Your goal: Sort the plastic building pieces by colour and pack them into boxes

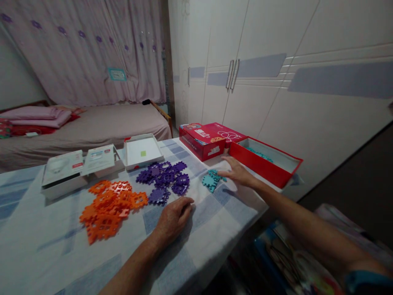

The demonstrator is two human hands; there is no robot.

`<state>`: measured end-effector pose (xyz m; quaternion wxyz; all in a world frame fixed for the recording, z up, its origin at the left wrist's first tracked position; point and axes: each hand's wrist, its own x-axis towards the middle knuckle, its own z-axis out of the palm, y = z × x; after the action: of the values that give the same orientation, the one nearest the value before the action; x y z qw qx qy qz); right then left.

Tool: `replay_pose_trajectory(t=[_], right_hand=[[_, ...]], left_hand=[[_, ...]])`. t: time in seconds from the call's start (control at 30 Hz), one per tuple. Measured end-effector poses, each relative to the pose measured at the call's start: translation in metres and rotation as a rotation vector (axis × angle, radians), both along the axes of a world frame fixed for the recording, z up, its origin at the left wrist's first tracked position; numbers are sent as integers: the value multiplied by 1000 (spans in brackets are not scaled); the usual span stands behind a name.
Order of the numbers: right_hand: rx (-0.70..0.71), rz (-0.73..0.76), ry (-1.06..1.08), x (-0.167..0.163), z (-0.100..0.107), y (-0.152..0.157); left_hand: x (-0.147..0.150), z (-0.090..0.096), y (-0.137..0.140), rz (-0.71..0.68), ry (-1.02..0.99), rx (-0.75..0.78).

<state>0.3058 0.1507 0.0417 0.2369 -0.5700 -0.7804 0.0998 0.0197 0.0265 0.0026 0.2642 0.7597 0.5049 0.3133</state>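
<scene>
Hands (175, 217) and forearms (139, 258) are bare — the right arm (307, 225) wears a dark teal sleeve (368, 282).

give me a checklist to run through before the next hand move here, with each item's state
1. Right hand at the small teal cluster: ok.
2. Right hand gripping a piece: cannot tell, too blurred.
3. Left hand clear of the purple pieces: ok, beside them.
4. Orange pieces well apart from purple: not ok, edges nearly meet.
5. Open red box emptied: not ok, teal pieces lie inside.
</scene>
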Motion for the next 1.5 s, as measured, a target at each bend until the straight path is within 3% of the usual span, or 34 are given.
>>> replay_pose_trajectory(t=[0.1, 0.23, 0.6, 0.8, 0.93, 1.03, 1.13, 1.23, 1.33, 1.43, 1.5], right_hand=[[-114, 84, -102, -37, -18, -18], [-117, 51, -214, -54, -25, -27], [16, 93, -292, -45, -13, -30], [98, -54, -241, -30, -20, -17], [114, -48, -169, -23, -25, -15], [147, -129, -17, -14, -14, -10], [267, -265, 77, 7, 13, 5], [403, -400, 55, 41, 46, 27], [416, -539, -16, 71, 67, 45], [454, -627, -102, 78, 64, 43], [407, -505, -123, 67, 49, 29]], left_hand=[[0, 1, 0, 2, 13, 4], [1, 2, 0, 1, 14, 12], [0, 0, 0, -8, 7, 14], [0, 1, -1, -6, 6, 10], [0, 0, 0, -5, 2, 5], [-1, -1, 1, -7, 4, 4], [-2, -3, 2, -14, 5, 7], [-2, -4, 1, -20, 1, 14], [-2, -3, 0, -15, 8, 10], [-2, -3, 0, -7, 12, 7], [-2, -3, 1, -8, 8, 6]])
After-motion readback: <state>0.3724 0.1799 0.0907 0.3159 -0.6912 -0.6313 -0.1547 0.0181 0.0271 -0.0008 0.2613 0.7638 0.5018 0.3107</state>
